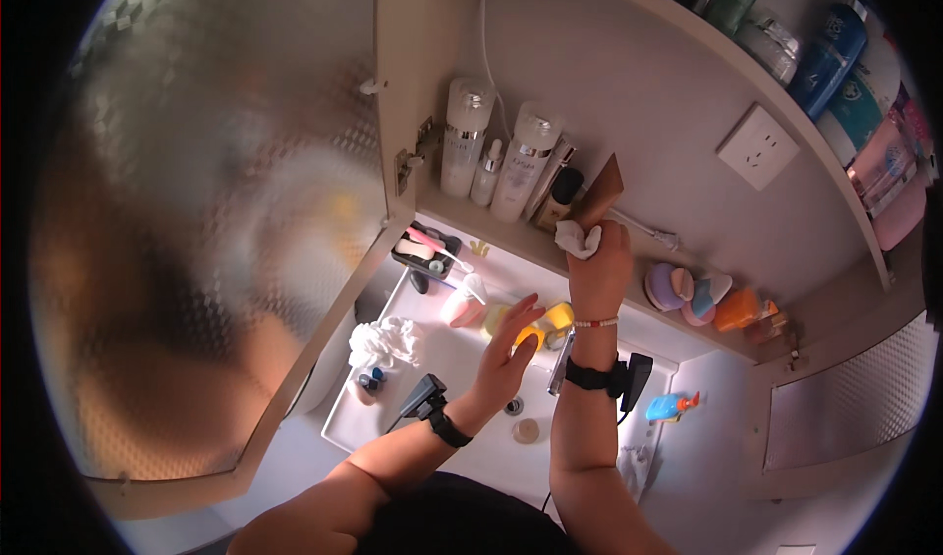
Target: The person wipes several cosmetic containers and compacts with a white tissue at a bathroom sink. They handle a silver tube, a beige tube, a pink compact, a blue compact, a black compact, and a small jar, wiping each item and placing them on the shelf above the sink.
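Note:
My right hand (604, 250) reaches up to the cabinet's lower shelf, its fingers closed round a crumpled white tissue or cloth (578, 241). Just beyond it stands a flat brown piece (601, 190), like a card or small case; I cannot tell whether my fingers touch it. A bottle with a black cap (562, 197) is beside it on the left. My left hand (508, 357) hovers above the white sink (475, 413) with fingers apart and nothing in it. Yellow items (556, 317) and the tap (561, 362) are close behind this hand.
A frosted cabinet door (385, 152) hangs open at left. White bottles (467, 138) line the shelf; cosmetic sponges (668, 285) sit farther right. Several pump bottles (831, 56) fill the upper shelf. On the sink's left rim lies a crumpled white cloth (386, 342); a blue bottle (670, 407) stands right.

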Demonstrator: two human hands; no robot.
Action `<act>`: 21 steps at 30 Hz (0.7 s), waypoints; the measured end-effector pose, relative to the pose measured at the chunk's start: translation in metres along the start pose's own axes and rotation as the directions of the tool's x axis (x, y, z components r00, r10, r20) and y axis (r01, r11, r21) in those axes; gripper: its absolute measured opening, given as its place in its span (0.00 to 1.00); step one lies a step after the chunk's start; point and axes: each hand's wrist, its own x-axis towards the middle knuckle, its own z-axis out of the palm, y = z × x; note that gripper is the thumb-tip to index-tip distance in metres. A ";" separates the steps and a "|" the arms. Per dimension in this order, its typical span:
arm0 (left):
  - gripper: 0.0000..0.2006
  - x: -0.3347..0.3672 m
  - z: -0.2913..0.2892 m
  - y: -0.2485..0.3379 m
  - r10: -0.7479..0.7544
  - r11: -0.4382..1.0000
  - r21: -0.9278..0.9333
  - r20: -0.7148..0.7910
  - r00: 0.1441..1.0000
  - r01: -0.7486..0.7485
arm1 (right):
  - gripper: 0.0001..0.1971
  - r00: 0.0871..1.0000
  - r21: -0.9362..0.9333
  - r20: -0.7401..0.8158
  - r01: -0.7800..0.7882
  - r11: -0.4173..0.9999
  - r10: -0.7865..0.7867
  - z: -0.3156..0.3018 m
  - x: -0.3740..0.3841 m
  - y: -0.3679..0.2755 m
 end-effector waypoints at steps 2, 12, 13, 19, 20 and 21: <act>0.20 -0.003 -0.001 -0.003 -0.023 1.000 -0.016 -0.001 1.000 0.023 | 0.18 1.000 0.032 0.014 -0.004 0.999 0.004 0.003 -0.004 0.003; 0.25 -0.023 0.000 0.002 -0.098 0.995 0.002 -0.083 0.992 0.099 | 0.20 0.988 0.249 -0.075 0.148 0.957 -0.133 -0.022 -0.067 0.003; 0.23 -0.026 -0.003 -0.001 -0.046 0.999 0.010 -0.092 0.995 0.047 | 0.16 0.992 0.317 -0.004 0.121 0.941 -0.126 -0.029 -0.080 0.009; 0.21 -0.079 -0.027 -0.015 -0.176 0.927 0.299 -0.186 0.967 0.226 | 0.16 0.896 0.264 0.422 -0.268 0.927 0.139 -0.054 -0.189 0.035; 0.21 -0.089 -0.031 -0.018 -0.195 0.903 0.345 -0.201 0.960 0.256 | 0.18 0.891 0.207 0.454 -0.127 0.970 0.020 -0.058 -0.204 0.043; 0.21 -0.096 -0.035 -0.023 -0.205 0.885 0.392 -0.157 0.966 0.251 | 0.17 0.843 0.181 0.538 -0.089 0.979 -0.022 -0.063 -0.222 0.050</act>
